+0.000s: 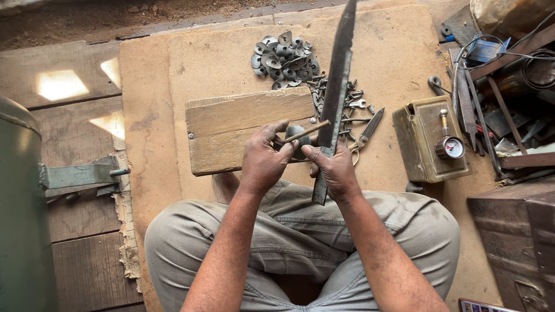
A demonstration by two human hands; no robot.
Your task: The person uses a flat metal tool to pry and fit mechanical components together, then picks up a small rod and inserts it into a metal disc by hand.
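We sit cross-legged on a tan mat (pixel 173 69) on the floor, looking down at our own two hands. Our right hand (pixel 334 169) is closed around the lower end of a long, dark, rough metal blade (pixel 337 86), which rises up and away from us, its tip leaving the top of the view. Our left hand (pixel 263 160) is pinched shut on a thin rod (pixel 303 133), whose far end rests against the blade just above the right hand. Just beyond both hands lies a worn wooden block (pixel 243 130). Farther out sits a heap of small metal washers (pixel 284 56), with loose bolts and a pair of scissors (pixel 364 132) to the right of the blade. The blade looks unfinished, bare and handleless, so most of the work appears to remain.
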